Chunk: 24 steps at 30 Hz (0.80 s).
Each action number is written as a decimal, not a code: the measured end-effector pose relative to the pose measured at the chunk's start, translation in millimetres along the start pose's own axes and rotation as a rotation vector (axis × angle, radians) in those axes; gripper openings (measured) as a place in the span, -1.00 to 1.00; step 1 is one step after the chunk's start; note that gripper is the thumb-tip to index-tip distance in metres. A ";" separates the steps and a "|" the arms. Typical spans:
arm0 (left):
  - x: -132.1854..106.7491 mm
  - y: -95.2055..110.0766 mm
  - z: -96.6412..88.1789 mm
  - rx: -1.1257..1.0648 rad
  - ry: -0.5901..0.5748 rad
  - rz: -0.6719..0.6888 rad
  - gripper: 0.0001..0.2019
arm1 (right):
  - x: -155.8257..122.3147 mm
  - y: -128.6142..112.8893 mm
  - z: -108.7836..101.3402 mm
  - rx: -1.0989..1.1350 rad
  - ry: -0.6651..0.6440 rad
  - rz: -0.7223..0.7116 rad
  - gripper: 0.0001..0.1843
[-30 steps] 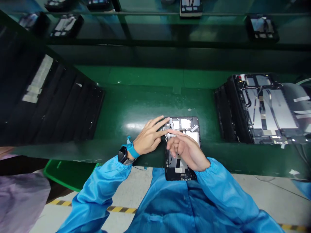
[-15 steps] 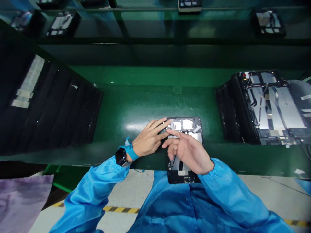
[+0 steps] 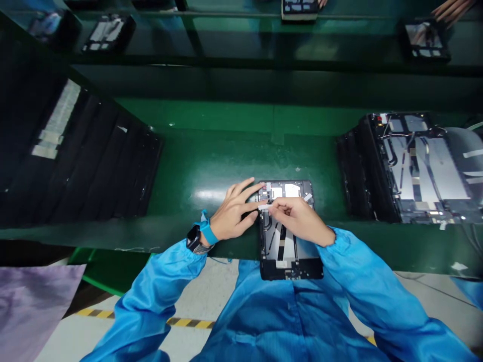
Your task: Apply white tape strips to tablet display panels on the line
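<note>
An opened tablet chassis [image 3: 289, 254] with grey plates and black flex cables lies on the green bench, its near end hanging over the edge. My left hand [image 3: 234, 213] rests flat beside its upper left corner, fingers stretched out onto the frame. My right hand [image 3: 298, 216] lies over the upper part of the chassis, thumb and fingers pinched on a small white strip [image 3: 264, 206]. Both arms are in blue sleeves, and a blue watch band [image 3: 206, 232] sits on the left wrist.
A stack of opened chassis [image 3: 411, 168] stands at the right. Black trays [image 3: 75, 161] lean at the left. More units [image 3: 107, 32] sit on the far conveyor, where another person's fingers [image 3: 451, 7] show at the top right. A green bin [image 3: 109, 264] is below the bench.
My right hand has pulled back from pointing with an extended finger and closed into a pinch on the white strip. More of the chassis's lower half is uncovered. The left hand has barely moved.
</note>
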<state>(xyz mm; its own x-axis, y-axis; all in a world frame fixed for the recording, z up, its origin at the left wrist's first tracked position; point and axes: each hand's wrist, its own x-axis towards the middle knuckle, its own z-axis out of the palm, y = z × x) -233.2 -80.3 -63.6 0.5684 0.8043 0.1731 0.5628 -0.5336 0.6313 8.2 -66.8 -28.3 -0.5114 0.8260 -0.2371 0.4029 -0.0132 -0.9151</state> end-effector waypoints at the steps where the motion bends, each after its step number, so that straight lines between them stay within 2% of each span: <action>1: -0.5 0.5 0.6 -0.003 0.002 -0.009 -0.58 | 0.4 0.0 -2.1 -0.072 -0.024 -0.026 -0.65; 7: -2.1 4.4 6.5 0.076 0.050 -0.001 -0.62 | -1.2 0.2 -4.2 -0.265 -0.060 -0.123 -0.62; 12: -1.8 4.7 8.3 0.154 0.046 -0.016 -0.62 | -0.2 -1.5 -0.5 -0.375 -0.027 -0.100 -0.66; 14: -2.3 3.3 8.4 0.169 0.037 -0.010 -0.62 | -1.4 -5.0 -2.5 -0.448 0.020 -0.058 -0.73; 16: -3.5 1.6 8.6 0.181 0.034 -0.006 -0.61 | -3.7 -9.0 -6.6 -0.517 0.126 -0.001 -0.77; 19: -5.6 -0.7 9.4 0.190 0.035 0.002 -0.59 | -7.3 -13.0 -11.6 -0.462 0.257 -0.007 -0.73; 22: -6.7 -1.8 9.3 0.203 0.027 0.007 -0.58 | -7.8 -12.2 -7.8 -0.373 0.245 -0.134 -0.72; 24: -6.4 -1.8 8.7 0.221 0.018 0.007 -0.57 | -5.6 -9.9 -0.8 -0.375 0.222 -0.170 -0.75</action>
<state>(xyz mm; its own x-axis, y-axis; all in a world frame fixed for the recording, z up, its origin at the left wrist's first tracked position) -232.6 -86.8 -72.4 0.5631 0.8039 0.1915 0.6778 -0.5819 0.4495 7.6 -70.9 -17.6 -0.4358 0.8998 0.0186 0.5948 0.3035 -0.7444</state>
